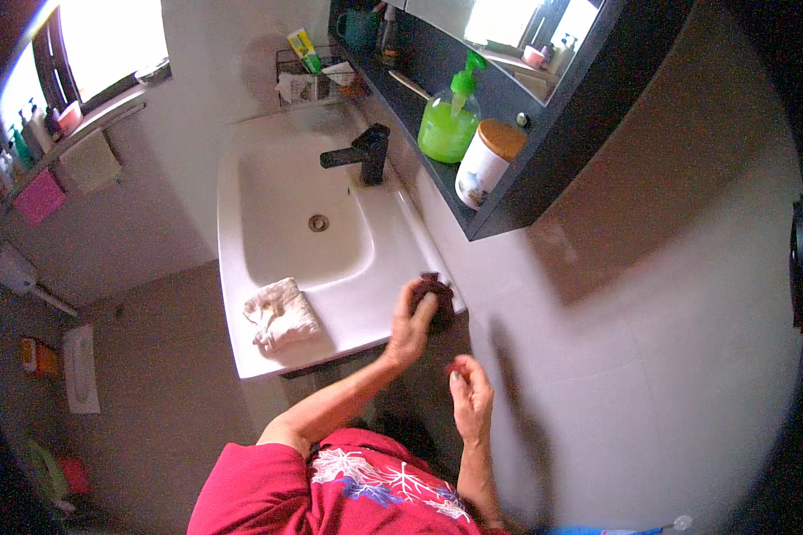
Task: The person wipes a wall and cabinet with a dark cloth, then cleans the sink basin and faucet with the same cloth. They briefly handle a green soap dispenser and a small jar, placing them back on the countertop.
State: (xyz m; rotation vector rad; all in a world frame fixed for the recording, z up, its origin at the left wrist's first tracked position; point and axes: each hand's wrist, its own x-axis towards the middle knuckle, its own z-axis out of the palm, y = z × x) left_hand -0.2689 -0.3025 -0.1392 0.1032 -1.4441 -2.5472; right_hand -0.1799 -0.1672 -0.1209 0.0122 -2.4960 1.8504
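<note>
At the sink counter's near right corner, my left hand [409, 328] is closed round a crumpled dark maroon cloth [434, 294]. The cloth lies at the edge of the white washbasin [348, 325], beside the wall. Lower and to the right, my right hand [473, 399] is held off the counter, its fingers pinched. A small dark red bit [457, 366] shows at its fingertips; its kind is too small to make out. A folded cream cloth [282, 315] rests on the basin's near left corner, apart from both hands.
A black faucet [366, 156] rises at the basin's right side. Above it, a dark shelf [459, 201] holds a green soap pump bottle [449, 120] and a white canister [486, 169] with a wooden lid. A wire basket [308, 87] stands behind the basin.
</note>
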